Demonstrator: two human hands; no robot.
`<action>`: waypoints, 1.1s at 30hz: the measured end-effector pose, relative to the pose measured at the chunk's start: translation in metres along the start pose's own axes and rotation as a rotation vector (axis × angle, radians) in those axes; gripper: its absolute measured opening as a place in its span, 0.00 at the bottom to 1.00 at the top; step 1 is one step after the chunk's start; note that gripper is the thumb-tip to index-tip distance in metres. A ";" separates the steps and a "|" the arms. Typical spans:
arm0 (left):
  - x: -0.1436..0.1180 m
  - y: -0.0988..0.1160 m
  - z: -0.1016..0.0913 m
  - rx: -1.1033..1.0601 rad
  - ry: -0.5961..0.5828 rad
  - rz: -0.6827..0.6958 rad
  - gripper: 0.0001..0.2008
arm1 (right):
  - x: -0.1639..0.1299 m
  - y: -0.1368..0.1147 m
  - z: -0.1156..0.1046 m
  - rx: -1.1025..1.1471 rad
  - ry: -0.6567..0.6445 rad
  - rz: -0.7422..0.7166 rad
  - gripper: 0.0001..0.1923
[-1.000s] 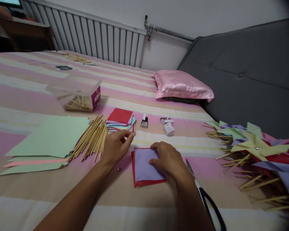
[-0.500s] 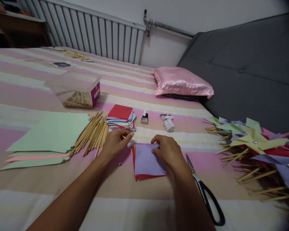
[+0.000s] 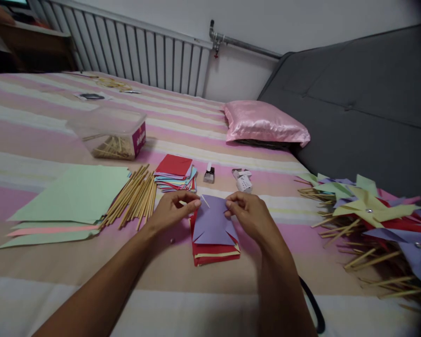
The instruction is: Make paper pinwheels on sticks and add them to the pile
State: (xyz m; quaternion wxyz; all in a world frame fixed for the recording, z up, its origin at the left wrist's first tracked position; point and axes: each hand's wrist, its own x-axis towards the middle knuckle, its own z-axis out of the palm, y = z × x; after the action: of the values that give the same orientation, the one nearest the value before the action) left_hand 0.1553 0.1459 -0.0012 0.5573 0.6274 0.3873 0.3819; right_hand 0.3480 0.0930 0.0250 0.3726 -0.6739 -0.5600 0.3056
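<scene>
Left hand (image 3: 170, 211): thumb and forefinger pinched shut on the top left corner of the purple sheet (image 3: 213, 223), with a thin pale pin or sliver, too small to tell which, sticking up just beside the fingertips (image 3: 195, 203).
Right hand (image 3: 247, 213): grip closed, fingertips nipping the sheet's top right corner, wrist low over the bed (image 3: 56, 131).
Purple sheet: cut in from its edges, top edge lifted between the two hands, lower edge resting on the red stack (image 3: 215, 250).
Red stack: square papers, a yellow edge showing among them, on the bed right below the hands.
Sticks (image 3: 135, 199): a loose bundle of wooden ones just left of the left hand, lying partly against the green paper (image 3: 75, 194).
Green paper: large sheets with a pink one beneath, far left.
Small stack (image 3: 175, 172): mixed coloured squares, red on top, beyond the hands.
Tub (image 3: 110, 133): clear, holding more sticks, behind the bundle.
Small bottle (image 3: 209, 174): upright, near a little white box (image 3: 243, 181).
Pinwheels (image 3: 372, 210): a heap of finished ones on sticks at the right.
Scissors (image 3: 314, 304): only a black handle loop shows, beside the right forearm.
Pillow (image 3: 264, 124): pink, at the bed's far edge against the grey headboard (image 3: 354, 107).
</scene>
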 end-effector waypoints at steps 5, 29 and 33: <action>-0.007 0.004 0.006 -0.337 -0.106 -0.095 0.19 | 0.002 -0.004 0.006 0.175 0.087 0.005 0.07; -0.001 -0.001 -0.008 -0.677 0.092 -0.291 0.12 | -0.007 -0.012 -0.002 0.150 -0.086 -0.325 0.11; -0.003 -0.003 -0.008 -0.668 0.021 -0.292 0.12 | -0.008 -0.012 -0.004 0.142 -0.291 -0.324 0.11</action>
State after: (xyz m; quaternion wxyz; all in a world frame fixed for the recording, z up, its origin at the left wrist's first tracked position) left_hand 0.1468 0.1470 -0.0035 0.7760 0.3450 0.3324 0.4102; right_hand 0.3438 0.0853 0.0372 0.3787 -0.4959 -0.6859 0.3745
